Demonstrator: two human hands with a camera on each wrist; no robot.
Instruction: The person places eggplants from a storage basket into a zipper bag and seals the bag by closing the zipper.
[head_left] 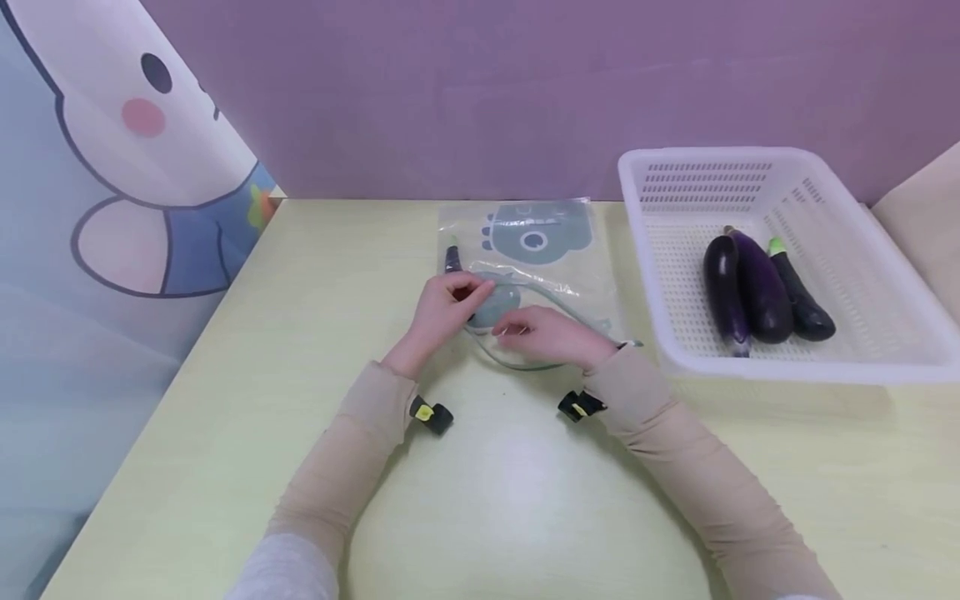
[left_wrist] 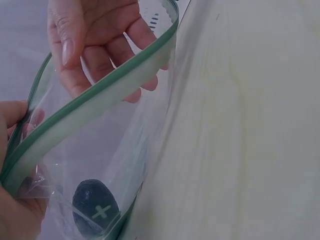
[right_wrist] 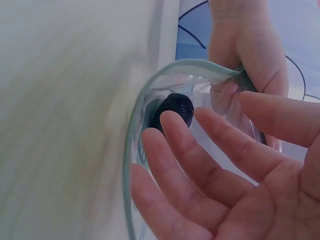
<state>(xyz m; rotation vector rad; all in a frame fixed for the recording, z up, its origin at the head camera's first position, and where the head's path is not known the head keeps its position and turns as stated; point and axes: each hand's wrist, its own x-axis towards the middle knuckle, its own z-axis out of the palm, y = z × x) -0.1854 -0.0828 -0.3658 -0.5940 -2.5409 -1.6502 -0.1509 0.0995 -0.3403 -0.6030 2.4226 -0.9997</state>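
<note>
A clear zip bag (head_left: pixel 536 233) with a green zip edge and printed cartoon shapes lies on the table, its mouth held apart towards me. At the mouth's left side, my left hand (head_left: pixel 442 310) pinches the zip edge between thumb and fingers. Inside the bag lies an eggplant (head_left: pixel 453 257), its green tip pointing away; the left hand covers part of it, while its dark rounded end (right_wrist: pixel 176 109) shows in the right wrist view. My right hand (right_wrist: pixel 235 187) reaches into the mouth, fingers extended and slightly bent, holding nothing and apart from the eggplant.
A white plastic basket (head_left: pixel 780 367) stands at the right, with three eggplants (head_left: pixel 761 287) in it. Behind the table (head_left: pixel 517 483) rises a purple panel (head_left: pixel 420 100). A cartoon-printed cloth (head_left: pixel 45 333) hangs at the left.
</note>
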